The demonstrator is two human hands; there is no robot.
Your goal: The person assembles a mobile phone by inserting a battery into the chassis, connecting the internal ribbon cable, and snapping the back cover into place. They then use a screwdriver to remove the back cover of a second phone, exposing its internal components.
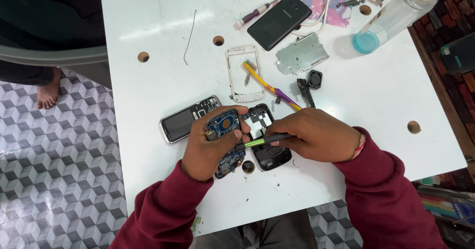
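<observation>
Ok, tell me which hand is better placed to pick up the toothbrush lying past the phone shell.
Right, probably. The right hand lies just below the toothbrush, though it holds a green-tipped tool. The left hand is farther away and grips the blue circuit board.

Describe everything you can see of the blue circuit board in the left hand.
The blue circuit board is long and narrow, with a round copper-coloured pad near its top and small components along its lower end. The left hand holds it tilted above the white table. The green-tipped tool in the right hand reaches its edge.
</observation>
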